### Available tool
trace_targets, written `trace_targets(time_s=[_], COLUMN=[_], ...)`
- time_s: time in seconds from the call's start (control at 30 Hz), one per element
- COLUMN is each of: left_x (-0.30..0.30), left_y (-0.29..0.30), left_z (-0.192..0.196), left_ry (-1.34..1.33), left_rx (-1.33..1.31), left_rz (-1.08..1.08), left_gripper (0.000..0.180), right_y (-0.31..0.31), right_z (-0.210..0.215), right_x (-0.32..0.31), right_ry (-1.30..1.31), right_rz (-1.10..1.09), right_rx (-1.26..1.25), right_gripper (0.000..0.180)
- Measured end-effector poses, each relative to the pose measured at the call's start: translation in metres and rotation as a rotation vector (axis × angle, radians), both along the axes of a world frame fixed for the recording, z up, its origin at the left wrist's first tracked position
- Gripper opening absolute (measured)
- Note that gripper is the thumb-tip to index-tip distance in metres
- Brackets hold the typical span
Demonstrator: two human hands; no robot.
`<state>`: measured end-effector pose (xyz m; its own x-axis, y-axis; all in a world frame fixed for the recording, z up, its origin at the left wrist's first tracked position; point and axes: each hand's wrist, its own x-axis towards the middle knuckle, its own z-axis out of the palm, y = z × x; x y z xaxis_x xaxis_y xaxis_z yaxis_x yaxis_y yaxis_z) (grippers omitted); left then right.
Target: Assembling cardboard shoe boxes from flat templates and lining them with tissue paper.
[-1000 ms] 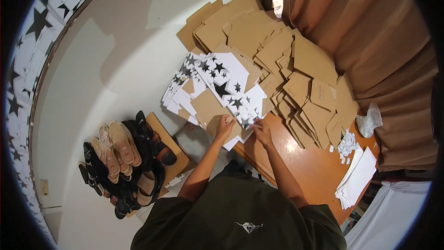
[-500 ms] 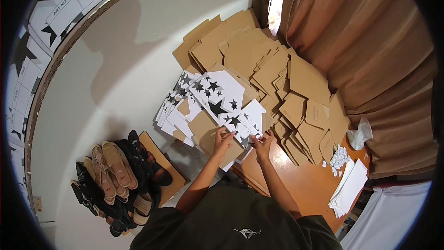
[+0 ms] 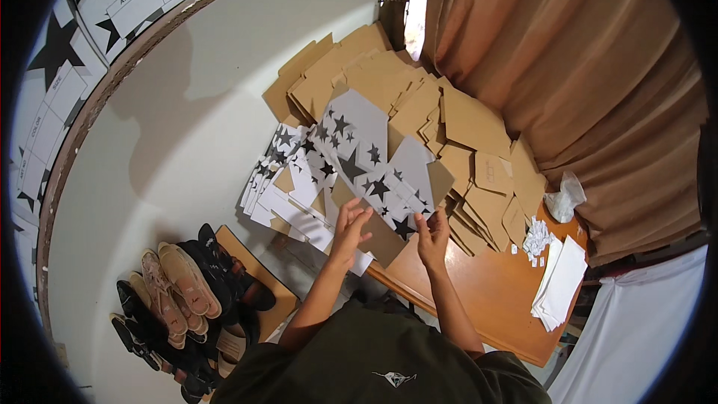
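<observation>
A flat, die-cut box blank (image 3: 360, 167), white with black stars and with bare brown cardboard flaps, is tilted up in front of me. My left hand (image 3: 350, 236) grips it at its near left edge, fingers bent on the cardboard and thumb pointing to the right. At the near right corner, my right hand (image 3: 434, 239) pinches the edge between thumb and fingers. The undersides of the fingers behind the board are hidden. Beneath and to the left lies a stack of similar star-printed blanks (image 3: 280, 202).
Plain brown cardboard blanks (image 3: 471, 123) are piled along the wall and curtain (image 3: 553, 52). On the orange-brown table (image 3: 479, 299) lie small white tags (image 3: 537, 239), a clear plastic bag (image 3: 566, 198) and white papers (image 3: 559, 284). Shoes (image 3: 187, 284) crowd a board at lower left.
Both hands have lifted and tilted the star-printed blank, and its printed side now looks darker. The right thumb has come up along the edge. The whole view has shifted slightly.
</observation>
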<state>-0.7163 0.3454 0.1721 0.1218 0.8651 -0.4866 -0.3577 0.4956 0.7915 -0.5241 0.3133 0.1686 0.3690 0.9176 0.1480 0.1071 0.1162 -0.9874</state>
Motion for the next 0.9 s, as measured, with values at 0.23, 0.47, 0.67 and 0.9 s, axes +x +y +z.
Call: trace_targets(time_s=[0.23, 0.47, 0.67, 0.9], left_x=[0.006, 0.067, 0.142, 0.189], left_y=[-0.006, -0.050, -0.113, -0.216], left_z=[0.036, 0.030, 0.022, 0.003], left_ry=[0.663, -0.139, -0.218, -0.614], left_rx=[0.770, 0.200, -0.006, 0.166], left_rz=[-0.081, -0.328, -0.416, -0.698], left_gripper=[0.041, 0.096, 0.098, 0.098], right_y=[-0.053, -0.163, -0.271, -0.399], right_z=[0.039, 0.042, 0.030, 0.023], right_x=[0.068, 0.083, 0.087, 0.107], right_ry=[0.239, -0.140, -0.324, -0.414], right_rz=[-0.105, -0.203, -0.274, -0.219], right_rx=[0.118, 0.203, 0.249, 0.269], right_gripper=[0.016, 0.011, 0.019, 0.037])
